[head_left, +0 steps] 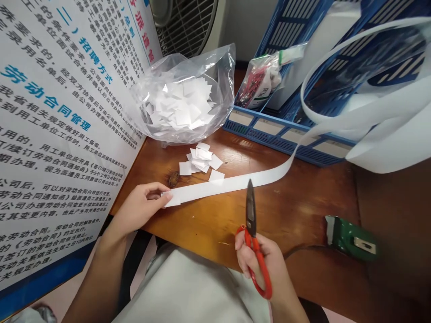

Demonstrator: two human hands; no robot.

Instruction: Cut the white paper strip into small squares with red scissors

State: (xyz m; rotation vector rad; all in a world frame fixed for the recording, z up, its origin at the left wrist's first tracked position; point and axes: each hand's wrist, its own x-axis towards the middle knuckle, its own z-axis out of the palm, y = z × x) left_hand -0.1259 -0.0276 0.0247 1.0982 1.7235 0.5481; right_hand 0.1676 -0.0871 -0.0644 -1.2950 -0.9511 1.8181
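Observation:
My left hand [144, 204] pinches the near end of a long white strip [232, 183], with a short white piece [173, 200] lying against that end under my thumb. From there the strip runs right across the table and curls up over the blue basket. My right hand [257, 255] is wrapped round the red handles of a pair of scissors [250, 215]. Their dark blades look closed and point away from me, the tip by the strip's lower edge. Beyond the strip lies a small pile of cut white pieces [202, 157], one piece partly under the strip.
A clear plastic bag [222, 89] full of white pieces stands at the back of the wooden table [208, 224]. Blue baskets [289, 143] hold a small bag of red items. A green tape measure [353, 237] lies at right. A printed board [67, 112] stands left, a fan [185, 27] behind.

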